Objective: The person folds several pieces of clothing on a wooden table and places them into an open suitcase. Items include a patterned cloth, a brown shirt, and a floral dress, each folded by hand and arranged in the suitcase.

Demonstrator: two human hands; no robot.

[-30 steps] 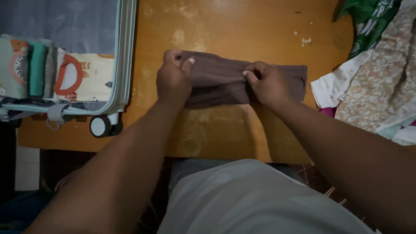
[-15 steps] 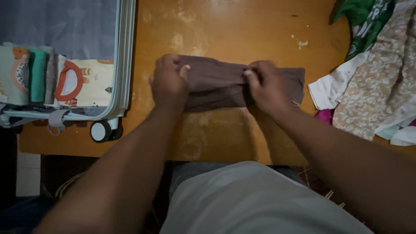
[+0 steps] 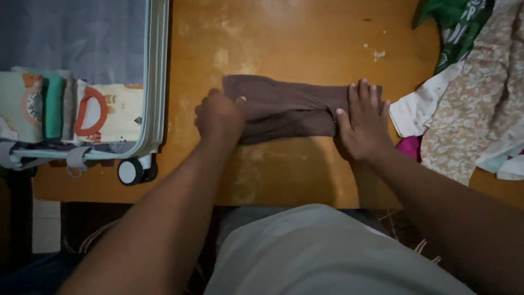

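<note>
A folded dark brown cloth garment [image 3: 286, 108] lies as a long band at the middle of the frame on a worn orange-brown wooden table [image 3: 295, 38]. The left hand [image 3: 219, 116] is curled at the band's left end, fingers bent and thumb laid over the fabric, gripping that end. The right hand [image 3: 363, 123] lies flat and open on the right end, fingers spread and pressing down, with nothing grasped. The step in hand looks like flattening and squaring a fold. A further fold would call for the left-end grip to carry the cloth over while the flat hand pins the other end. At the upper left stands an open pale-rimmed wheeled suitcase [image 3: 155, 82] with folded printed clothes [image 3: 103, 112] inside. At the upper right lies a heap of loose patterned garments [image 3: 469, 104], just beside the flat hand.
</note>
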